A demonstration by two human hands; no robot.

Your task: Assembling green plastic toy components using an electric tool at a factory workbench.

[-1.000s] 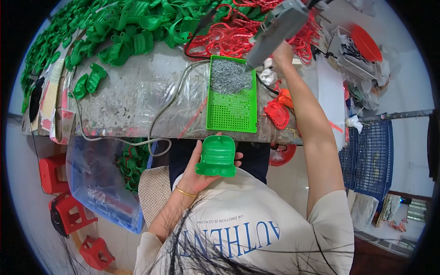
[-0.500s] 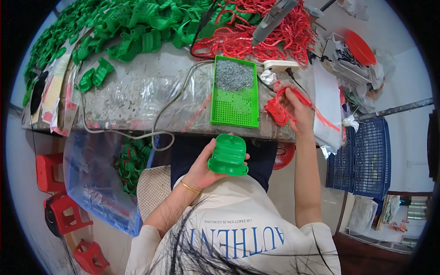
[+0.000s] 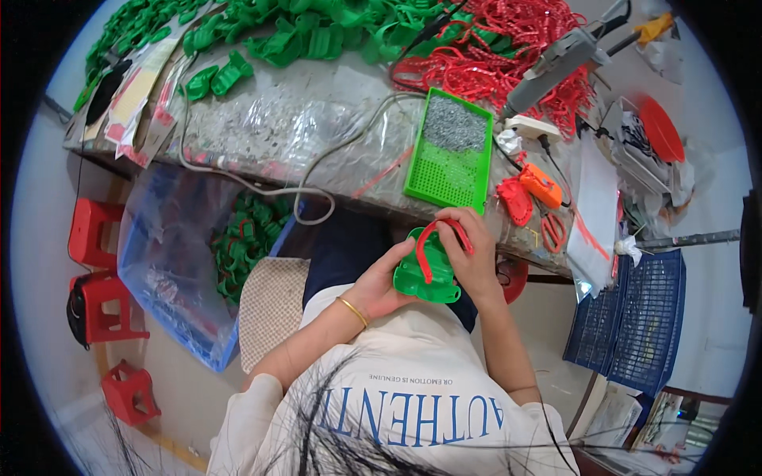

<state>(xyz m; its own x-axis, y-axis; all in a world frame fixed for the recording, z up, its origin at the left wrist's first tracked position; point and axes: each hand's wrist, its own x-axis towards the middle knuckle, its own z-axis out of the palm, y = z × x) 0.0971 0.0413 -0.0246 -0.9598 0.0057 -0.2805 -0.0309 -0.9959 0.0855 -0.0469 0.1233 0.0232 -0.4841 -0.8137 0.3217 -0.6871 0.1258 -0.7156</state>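
Note:
My left hand [image 3: 381,287], a gold bangle at its wrist, holds a green moulded plastic piece [image 3: 425,279] above my lap, its hollow side up. Over that piece my right hand [image 3: 468,246] is closed on a curved red strap [image 3: 423,252]. One end of the strap hangs down across the green hollow; the rest is partly hidden by my fingers. Just beyond my hands, a bright green tray [image 3: 447,189] with a perforated bottom lies at the table edge. Many small grey metal pieces [image 3: 456,127] are heaped in its far half.
Right of the tray lie a red plastic piece [image 3: 516,201], an orange tool [image 3: 541,187] and scissors [image 3: 553,232]. A grey tool [image 3: 548,75] hangs above red straps [image 3: 468,67]. Green pieces [image 3: 317,36] cover the back. A cable [image 3: 305,186] loops over the edge near a lined blue bin [image 3: 178,270].
My right hand has come from the table's right side to the green piece, bringing a red strap. The view has shifted, and the orange tool and scissors now show.

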